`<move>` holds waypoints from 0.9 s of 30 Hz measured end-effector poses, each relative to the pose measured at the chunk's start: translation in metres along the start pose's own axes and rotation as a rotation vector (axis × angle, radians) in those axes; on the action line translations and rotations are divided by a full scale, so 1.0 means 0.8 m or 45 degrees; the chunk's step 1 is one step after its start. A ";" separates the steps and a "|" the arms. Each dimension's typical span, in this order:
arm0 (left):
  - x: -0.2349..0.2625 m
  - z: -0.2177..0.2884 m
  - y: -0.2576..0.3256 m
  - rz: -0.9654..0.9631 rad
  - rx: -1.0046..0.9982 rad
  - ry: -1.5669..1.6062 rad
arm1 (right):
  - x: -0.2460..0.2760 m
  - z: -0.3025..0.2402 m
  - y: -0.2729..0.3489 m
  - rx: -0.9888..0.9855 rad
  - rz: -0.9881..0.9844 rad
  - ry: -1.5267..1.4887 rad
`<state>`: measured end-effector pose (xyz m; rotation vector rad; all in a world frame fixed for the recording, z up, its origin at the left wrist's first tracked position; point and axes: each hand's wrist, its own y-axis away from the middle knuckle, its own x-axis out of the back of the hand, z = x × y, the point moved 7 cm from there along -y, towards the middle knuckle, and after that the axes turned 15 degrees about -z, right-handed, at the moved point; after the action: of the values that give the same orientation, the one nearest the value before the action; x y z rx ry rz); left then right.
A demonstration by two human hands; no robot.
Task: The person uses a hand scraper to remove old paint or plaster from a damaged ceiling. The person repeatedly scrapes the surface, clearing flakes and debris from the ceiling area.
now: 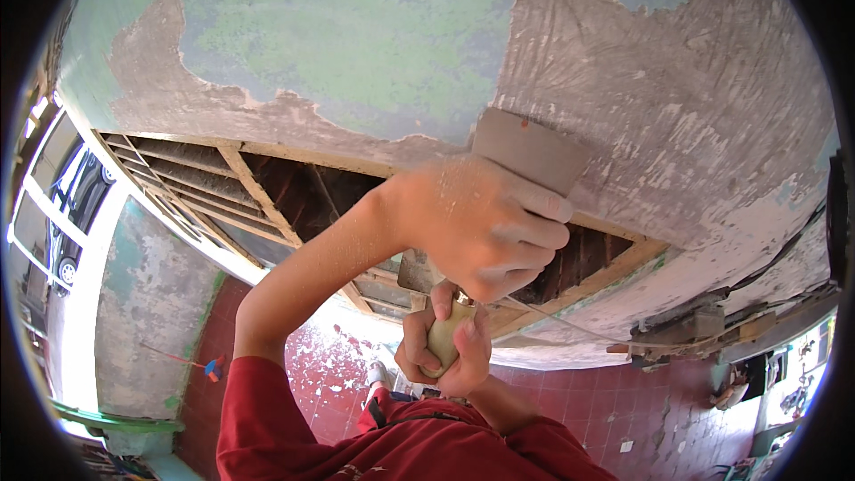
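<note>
Overhead, the wall (pixel 356 44) carries loose green paint and bare grey plaster, and a slab could break off onto my face if I dig too hard. Below it the open timber lattice (pixel 267 187) offers no backing, so a slip could send me through. My left hand (pixel 481 223) presses flat behind the scraper blade (pixel 530 150) against the plaster, fingers near its edge. My right hand (pixel 445 343) is clenched round the scraper handle (pixel 448 331); it could twist loose.
</note>
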<state>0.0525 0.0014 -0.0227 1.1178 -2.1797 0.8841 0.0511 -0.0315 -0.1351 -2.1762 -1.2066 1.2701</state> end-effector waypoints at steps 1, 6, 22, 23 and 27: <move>0.002 -0.002 -0.001 -0.035 0.001 -0.002 | -0.002 -0.002 -0.003 0.001 0.017 0.003; -0.008 0.011 0.002 0.062 0.046 -0.029 | 0.006 0.011 0.013 0.003 -0.033 -0.008; -0.006 0.007 -0.001 0.083 -0.026 -0.059 | 0.005 0.002 0.007 0.029 0.014 -0.082; -0.003 0.001 -0.002 0.072 -0.004 -0.064 | 0.005 -0.001 0.004 0.029 -0.003 -0.077; 0.012 -0.014 -0.007 0.045 0.055 -0.085 | -0.005 -0.015 -0.012 0.038 -0.055 -0.087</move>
<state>0.0542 0.0026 -0.0069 1.1476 -2.2508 0.9259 0.0558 -0.0278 -0.1204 -2.0900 -1.2454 1.3463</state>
